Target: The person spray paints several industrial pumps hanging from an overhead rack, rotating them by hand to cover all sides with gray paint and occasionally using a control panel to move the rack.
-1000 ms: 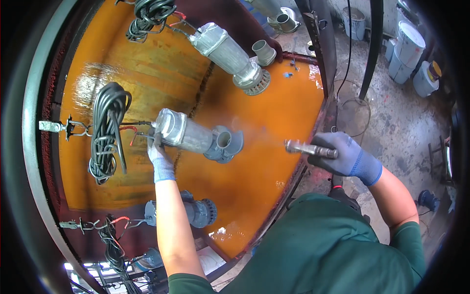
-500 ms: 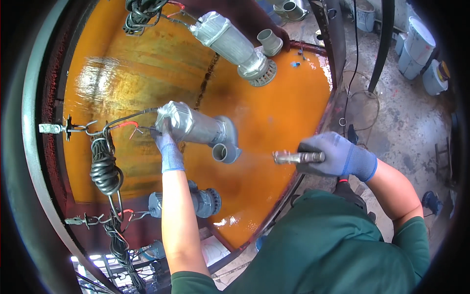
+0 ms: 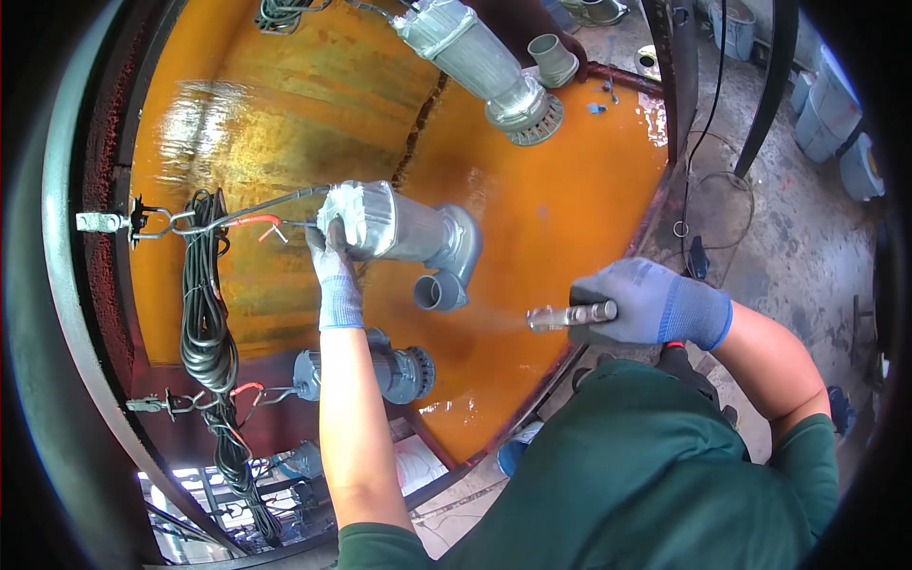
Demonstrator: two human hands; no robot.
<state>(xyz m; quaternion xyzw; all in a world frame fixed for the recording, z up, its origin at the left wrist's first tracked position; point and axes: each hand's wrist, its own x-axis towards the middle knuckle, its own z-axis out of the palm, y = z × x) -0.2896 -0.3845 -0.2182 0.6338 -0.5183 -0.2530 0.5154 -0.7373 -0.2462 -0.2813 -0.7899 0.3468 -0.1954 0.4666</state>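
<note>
The pump (image 3: 407, 226) my left grip (image 3: 335, 268) clasps has turned, its bend (image 3: 465, 245) now facing the gun (image 3: 570, 316) my right grip (image 3: 632, 299) holds.

the left hand (image 3: 334, 266) grips a hanging grey pump (image 3: 408, 228); the right hand (image 3: 635, 299) holds a spray gun (image 3: 573, 316).

Upper cable coil (image 3: 280, 13) cut off; spray gun (image 3: 575, 315) partly hidden.

The held pump (image 3: 413, 226) is gleaming like metal, its wrapped end (image 3: 359, 211) shining like crinkled film — its outlet (image 3: 458, 289) is looking matt. The metal spray gun (image 3: 575, 315) is glinting. The orange panel (image 3: 560, 209) is reflecting light glossily; the green cloth shirt (image 3: 617, 475) is looking matt.
</note>
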